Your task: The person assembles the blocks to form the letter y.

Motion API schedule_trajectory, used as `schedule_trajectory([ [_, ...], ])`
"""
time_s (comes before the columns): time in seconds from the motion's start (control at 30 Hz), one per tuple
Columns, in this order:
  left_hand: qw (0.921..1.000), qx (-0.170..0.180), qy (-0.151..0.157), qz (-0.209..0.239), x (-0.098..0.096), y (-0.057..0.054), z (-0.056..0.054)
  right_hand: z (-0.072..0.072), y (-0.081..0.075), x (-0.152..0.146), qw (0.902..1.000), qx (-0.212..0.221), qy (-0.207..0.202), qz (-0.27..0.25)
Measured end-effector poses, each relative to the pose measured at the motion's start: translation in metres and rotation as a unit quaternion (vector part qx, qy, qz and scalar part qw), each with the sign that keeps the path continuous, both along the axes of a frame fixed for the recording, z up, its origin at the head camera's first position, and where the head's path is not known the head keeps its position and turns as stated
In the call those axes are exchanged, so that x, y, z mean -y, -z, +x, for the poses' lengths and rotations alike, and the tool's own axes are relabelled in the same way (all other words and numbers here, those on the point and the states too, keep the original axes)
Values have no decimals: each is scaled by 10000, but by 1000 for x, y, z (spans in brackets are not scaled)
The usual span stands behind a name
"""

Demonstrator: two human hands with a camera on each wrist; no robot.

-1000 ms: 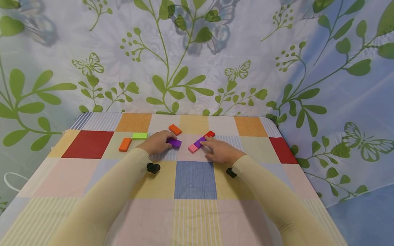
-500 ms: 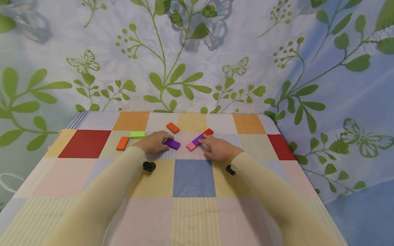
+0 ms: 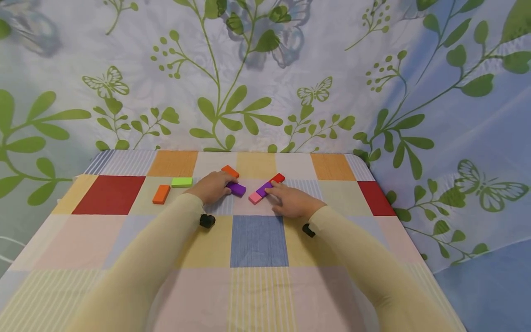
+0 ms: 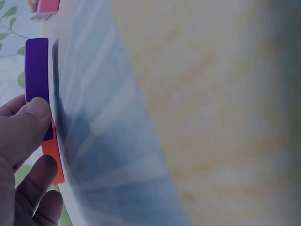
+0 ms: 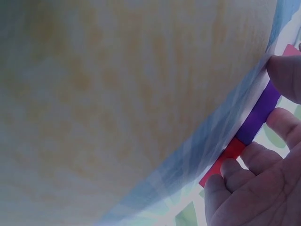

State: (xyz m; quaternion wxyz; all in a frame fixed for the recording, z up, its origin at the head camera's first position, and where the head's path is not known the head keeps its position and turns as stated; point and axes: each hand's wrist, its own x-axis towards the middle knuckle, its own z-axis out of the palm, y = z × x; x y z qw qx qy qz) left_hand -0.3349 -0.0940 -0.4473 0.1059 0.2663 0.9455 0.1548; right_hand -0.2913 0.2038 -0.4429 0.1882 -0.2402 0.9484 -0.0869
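In the head view my left hand pinches a purple block between thumb and fingers. The left wrist view shows the thumb on the near face of this purple block, its other fingers loosely bent. My right hand rests its fingertips on a diagonal row: a pink block, a second purple block and a red block, set end to end. In the right wrist view the fingers lie along the purple block and red block, thumb near the pink end.
Just beyond my left hand lies an orange block, partly covered by the fingers. Farther left are a lime green block and another orange block. A patchwork cloth covers the table, with a leaf-patterned curtain behind it.
My left hand has carried the purple block slightly right and away from me, and now overlaps the far orange block. My right hand stays on the row. The head view has shifted a little.
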Motion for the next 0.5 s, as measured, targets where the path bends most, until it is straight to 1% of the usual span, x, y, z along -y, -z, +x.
schedule_trajectory([
  [0.17, 9997, -145, 18, -216, -7, 1, -4, 0, 0, 0, 10000, -20, 7, 16],
  [0.3, 9994, -257, 30, -209, -11, 3, -7, 0, 0, 1, 10000, -15, 21, 37],
  [0.5, 9994, -270, 26, -195, -19, 1, -9, 1, 0, 1, 10000, 6, 67, 28],
])
